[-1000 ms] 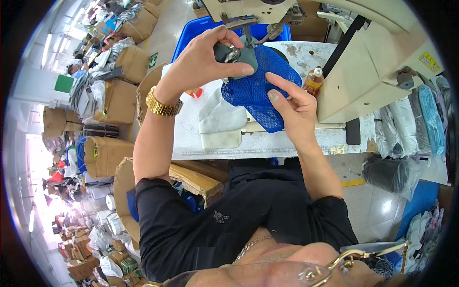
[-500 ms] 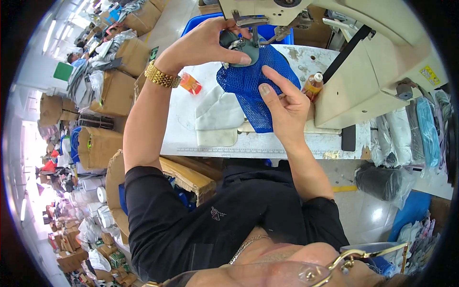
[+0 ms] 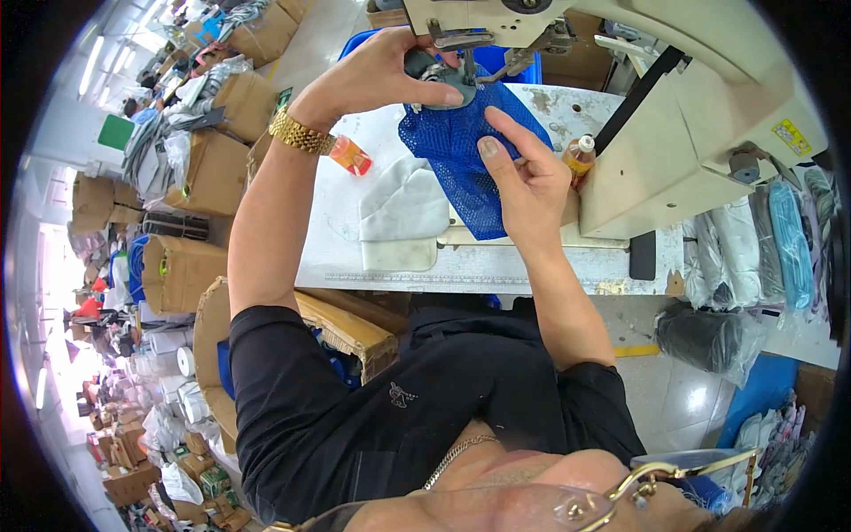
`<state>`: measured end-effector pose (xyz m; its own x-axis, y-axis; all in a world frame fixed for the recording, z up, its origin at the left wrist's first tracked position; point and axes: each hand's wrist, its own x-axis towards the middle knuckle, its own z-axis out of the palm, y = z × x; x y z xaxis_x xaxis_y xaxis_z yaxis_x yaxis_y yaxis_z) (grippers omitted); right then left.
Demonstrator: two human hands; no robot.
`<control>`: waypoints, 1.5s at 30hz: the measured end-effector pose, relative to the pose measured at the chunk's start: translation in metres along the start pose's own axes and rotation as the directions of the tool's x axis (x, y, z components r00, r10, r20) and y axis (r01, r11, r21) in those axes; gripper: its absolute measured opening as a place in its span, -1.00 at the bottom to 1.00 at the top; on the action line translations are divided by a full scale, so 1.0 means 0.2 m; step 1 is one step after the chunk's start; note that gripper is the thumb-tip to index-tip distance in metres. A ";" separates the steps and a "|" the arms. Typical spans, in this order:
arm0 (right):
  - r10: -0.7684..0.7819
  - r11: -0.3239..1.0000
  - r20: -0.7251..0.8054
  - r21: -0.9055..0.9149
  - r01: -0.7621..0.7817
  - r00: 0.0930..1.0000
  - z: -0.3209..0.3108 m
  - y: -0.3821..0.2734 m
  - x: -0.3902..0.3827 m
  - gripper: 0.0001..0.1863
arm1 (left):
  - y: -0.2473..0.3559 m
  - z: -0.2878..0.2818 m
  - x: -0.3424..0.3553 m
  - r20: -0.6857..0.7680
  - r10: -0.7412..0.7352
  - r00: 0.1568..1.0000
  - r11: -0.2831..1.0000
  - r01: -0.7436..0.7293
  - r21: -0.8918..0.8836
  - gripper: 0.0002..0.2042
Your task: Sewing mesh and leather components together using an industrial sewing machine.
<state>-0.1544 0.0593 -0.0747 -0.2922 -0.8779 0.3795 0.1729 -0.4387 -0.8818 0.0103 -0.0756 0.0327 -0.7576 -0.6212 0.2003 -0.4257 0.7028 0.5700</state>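
A grey-green fabric piece (image 3: 443, 93) with a curved edge lies at the sewing machine's needle and presser foot (image 3: 469, 66). My left hand (image 3: 381, 75) is curved round it from the left, thumb on top; its other fingers are partly hidden behind the machine head. Blue mesh fabric (image 3: 465, 168) joins or lies under the grey-green piece and hangs toward me. On the mesh's right side, my right hand (image 3: 536, 182) has its index finger and thumb on the cloth, the remaining fingers curled.
White fabric pieces (image 3: 403, 213) lie on the white table (image 3: 341, 257). A red-orange bottle (image 3: 352, 156) stands by my left wrist, another bottle (image 3: 581, 155) near the machine body (image 3: 691, 133). Behind the table is a blue bin (image 3: 530, 71). A cardboard box (image 3: 359, 332) sits by my left side.
The grey-green piece and the blue mesh have shifted slightly away from me at the needle. Both hands keep nearly the same pose and move along with the cloth.
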 end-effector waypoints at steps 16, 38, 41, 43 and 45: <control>-0.036 0.999 0.052 -0.002 0.036 0.998 -0.03 0.01 0.10 -0.73 | 0.03 0.03 -0.02 -0.063 -0.091 0.994 0.995 0.089 -0.033 -0.50; -0.342 0.708 0.144 -0.610 0.356 0.928 -0.06 -0.11 0.24 -0.69 | -0.04 0.00 0.00 0.140 -0.019 0.990 0.909 0.075 -0.411 -0.75; -0.174 0.900 0.109 -0.385 0.203 0.979 -0.06 -0.05 0.27 -0.77 | -0.04 0.04 -0.01 0.062 0.002 0.998 0.934 0.020 -0.358 -0.75; -0.177 0.919 0.095 -0.339 0.199 0.980 -0.05 -0.01 0.27 -0.80 | -0.01 0.06 -0.04 0.003 0.025 1.000 0.950 -0.023 -0.312 -0.77; -0.175 0.937 0.081 -0.293 0.192 0.981 -0.05 0.00 0.27 -0.82 | 0.00 0.08 -0.05 -0.034 0.004 0.999 0.944 -0.015 -0.331 -0.78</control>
<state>-0.1801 0.0132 -0.0574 -0.2412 -0.7999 0.5496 -0.1698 -0.5228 -0.8354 0.0091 -0.0636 0.0182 -0.7423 -0.6295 0.2297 -0.2263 0.5581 0.7983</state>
